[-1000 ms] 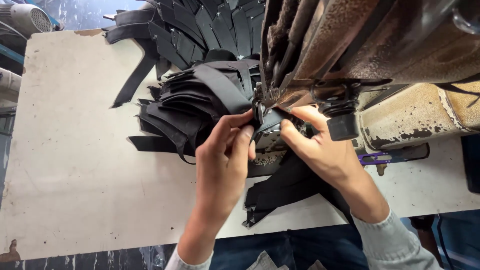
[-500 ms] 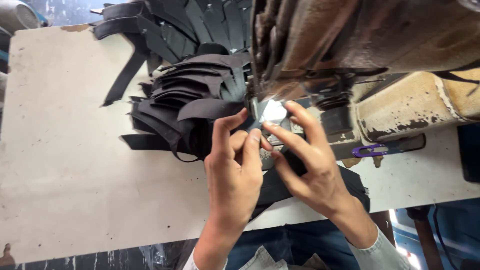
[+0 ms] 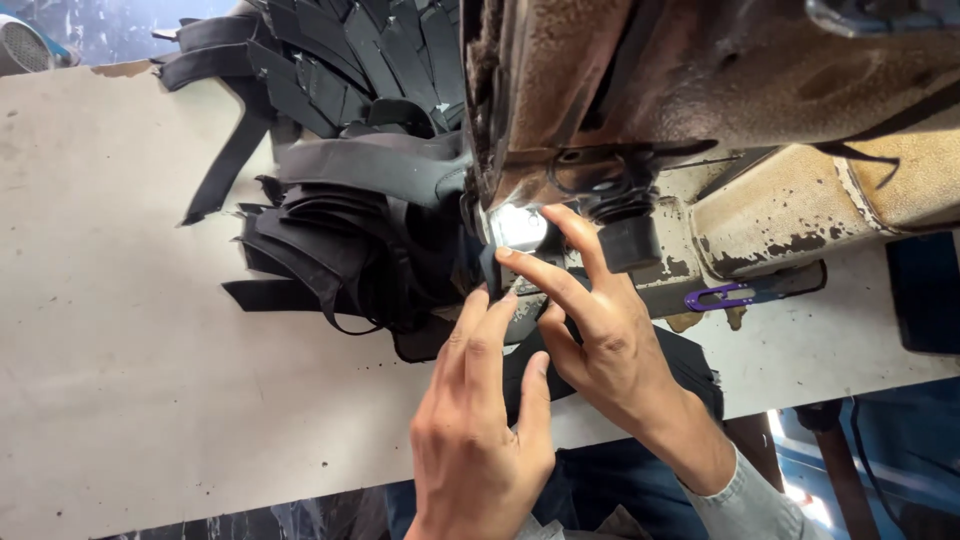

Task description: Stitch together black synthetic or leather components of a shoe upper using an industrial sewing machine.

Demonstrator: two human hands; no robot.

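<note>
Both flat, fingers spread, gripping nothing: left hand [image 3: 480, 425] and right hand [image 3: 600, 340] pressing black piece [image 3: 520, 320] under worn machine [image 3: 700, 120], black stack [image 3: 330, 240] left, purple snips [image 3: 722, 296] right.

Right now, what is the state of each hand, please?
Left hand: open, fingers flat on the black piece.
Right hand: open, fingertips pressing the same piece under the sewing machine.

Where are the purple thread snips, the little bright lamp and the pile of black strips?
purple thread snips [image 3: 722, 295], head view, on the purple handle.
bright lamp [image 3: 518, 228], head view, on its glowing face under the sewing machine.
pile of black strips [image 3: 330, 250], head view, on the middle of the stack.
</note>
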